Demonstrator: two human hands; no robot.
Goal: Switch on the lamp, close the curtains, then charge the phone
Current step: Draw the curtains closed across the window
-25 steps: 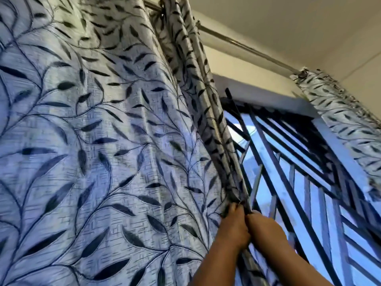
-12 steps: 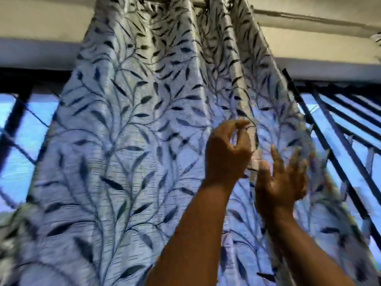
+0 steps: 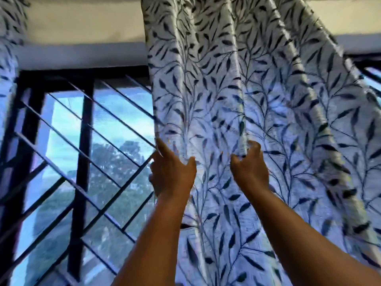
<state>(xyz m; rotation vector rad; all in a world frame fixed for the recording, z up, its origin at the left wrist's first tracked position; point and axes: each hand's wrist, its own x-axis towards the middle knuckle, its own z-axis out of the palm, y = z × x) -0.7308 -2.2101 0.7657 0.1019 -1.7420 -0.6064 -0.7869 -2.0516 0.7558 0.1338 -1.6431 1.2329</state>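
Note:
A pale curtain [image 3: 257,89] with dark leaf print hangs over the right half of the window. My left hand [image 3: 172,172] grips its left edge, fingers wrapped behind the cloth. My right hand [image 3: 250,164] pinches a fold of the same curtain a little to the right. A second curtain [image 3: 9,48] of the same print hangs bunched at the far left. The lamp and the phone are out of view.
Between the two curtains the window [image 3: 115,129] stands uncovered, with dark diagonal and vertical metal bars [image 3: 82,141] in front of the glass. Trees and sky show outside. A pale wall band [image 3: 82,23] runs above the window.
The view has swung to the right-hand curtain. Both hands have let go of the earlier curtain and now hold this one, whose left edge stands further left over the window.

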